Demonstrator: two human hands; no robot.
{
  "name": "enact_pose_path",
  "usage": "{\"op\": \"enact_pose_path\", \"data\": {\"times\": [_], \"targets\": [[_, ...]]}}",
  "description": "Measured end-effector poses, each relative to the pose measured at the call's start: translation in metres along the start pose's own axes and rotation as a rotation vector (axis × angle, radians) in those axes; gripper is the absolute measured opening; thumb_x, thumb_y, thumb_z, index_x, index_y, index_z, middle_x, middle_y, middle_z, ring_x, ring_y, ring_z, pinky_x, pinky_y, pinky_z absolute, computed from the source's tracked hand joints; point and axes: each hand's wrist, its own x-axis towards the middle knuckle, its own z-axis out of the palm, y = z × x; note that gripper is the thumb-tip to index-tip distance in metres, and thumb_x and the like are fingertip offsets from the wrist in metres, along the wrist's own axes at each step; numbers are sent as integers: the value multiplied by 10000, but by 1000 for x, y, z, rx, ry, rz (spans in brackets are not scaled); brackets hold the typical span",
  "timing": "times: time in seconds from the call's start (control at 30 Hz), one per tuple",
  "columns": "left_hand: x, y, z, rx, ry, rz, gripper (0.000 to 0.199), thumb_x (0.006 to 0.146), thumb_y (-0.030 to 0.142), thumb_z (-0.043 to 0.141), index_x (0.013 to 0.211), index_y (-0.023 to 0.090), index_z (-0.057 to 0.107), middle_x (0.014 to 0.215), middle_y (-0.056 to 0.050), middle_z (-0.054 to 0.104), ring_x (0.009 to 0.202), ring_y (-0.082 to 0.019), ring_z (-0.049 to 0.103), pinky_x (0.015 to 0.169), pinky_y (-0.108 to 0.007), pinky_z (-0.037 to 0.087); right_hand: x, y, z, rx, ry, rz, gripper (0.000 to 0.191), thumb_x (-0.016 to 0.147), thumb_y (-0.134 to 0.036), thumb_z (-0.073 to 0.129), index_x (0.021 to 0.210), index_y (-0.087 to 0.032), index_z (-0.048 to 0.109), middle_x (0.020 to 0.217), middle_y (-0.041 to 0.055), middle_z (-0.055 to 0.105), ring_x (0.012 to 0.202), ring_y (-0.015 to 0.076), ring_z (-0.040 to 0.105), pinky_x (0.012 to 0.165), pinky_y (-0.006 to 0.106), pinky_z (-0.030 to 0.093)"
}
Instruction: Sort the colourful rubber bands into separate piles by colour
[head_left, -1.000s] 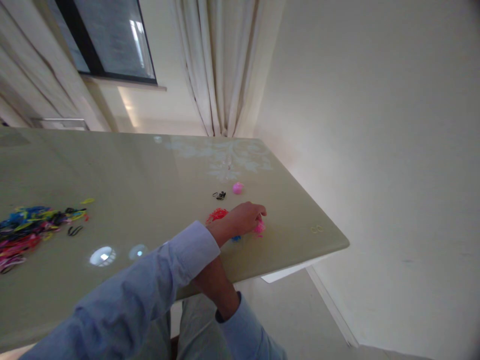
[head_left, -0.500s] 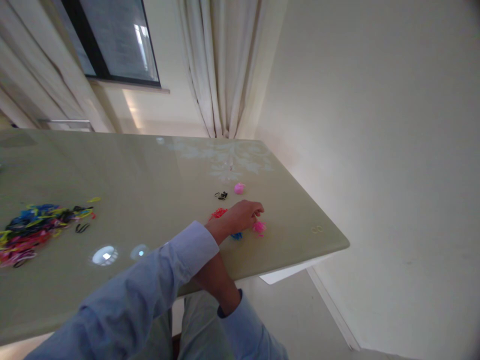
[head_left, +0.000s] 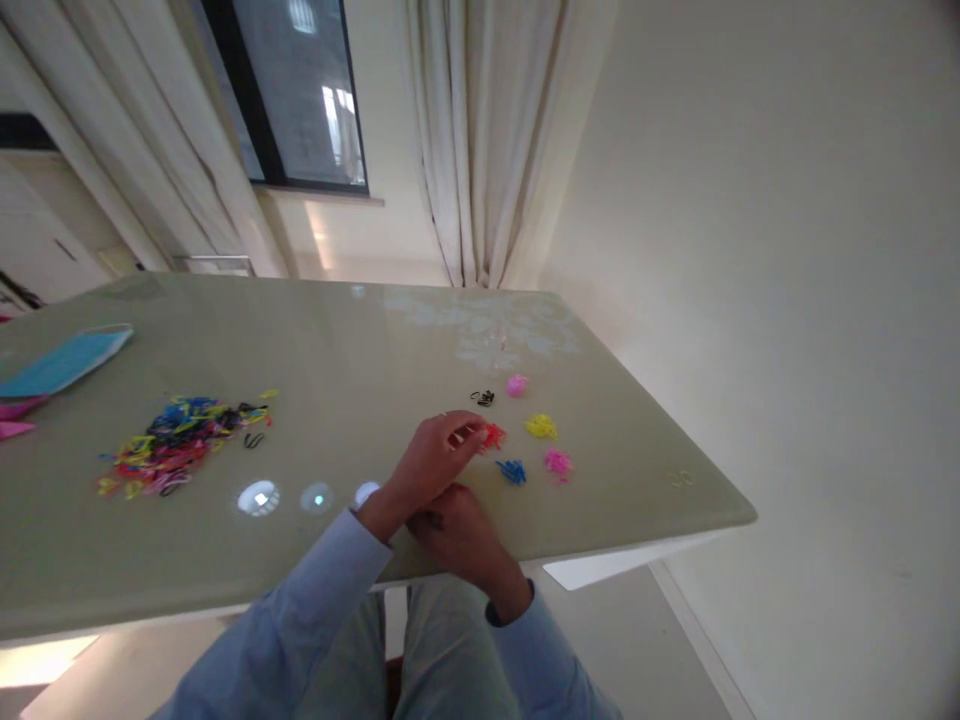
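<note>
My left hand [head_left: 435, 458] reaches over the table with fingers curled and fingertips together, at the edge of a small pile of red rubber bands [head_left: 493, 436]. Whether anything is pinched there is too small to tell. Below it, near the table's front edge, my right hand [head_left: 466, 538] is closed, its fingers partly behind the left wrist; what it holds is hidden. Around them lie separate small piles: blue rubber bands [head_left: 512, 472], yellow rubber bands [head_left: 541, 426], hot-pink rubber bands [head_left: 558, 463], black rubber bands [head_left: 484, 398] and a light-pink clump [head_left: 517, 385].
A large mixed heap of coloured rubber bands [head_left: 180, 440] spreads on the left of the glossy table [head_left: 337, 350]. Two pale bands [head_left: 681, 479] lie near the right corner. A blue face mask [head_left: 71, 362] is at the far left. A wall [head_left: 787, 300] stands on the right.
My left hand has drawn back leftward from beside the hot-pink pile to the red one, uncovering the yellow and blue piles. The view has turned left, bringing the mask into sight.
</note>
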Motion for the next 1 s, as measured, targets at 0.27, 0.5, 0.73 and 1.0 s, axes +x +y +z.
{"op": "enact_pose_path", "data": {"times": [0.27,0.5,0.73,1.0], "targets": [[-75,-55,-77,219,330,-156,276,880,370,530,917,176,723,906,-73,749,821,-195,675,738,-314,532,1,-5,-9,46,50,1,173,896,-211,572,905,-189,744,820,43,727,755,155,644,716,254,463],[-116,-80,-106,301,368,-156,235,859,296,526,867,186,735,904,-81,737,890,-220,647,848,-369,498,9,-3,-13,31,8,141,207,904,-296,563,897,-189,740,864,53,737,777,172,654,696,267,469],[-114,-78,-109,79,407,-311,192,822,259,539,825,179,714,856,-56,729,830,-188,644,783,-312,476,55,-38,2,151,-27,215,208,852,-323,593,941,-173,706,707,16,670,610,140,604,571,240,459],[-113,-72,-111,-26,457,-359,188,811,210,515,774,145,688,739,-50,693,661,-150,598,617,-245,406,148,-92,63,45,-174,-118,179,843,-199,577,949,-172,719,844,21,720,688,120,617,665,225,472]]}}
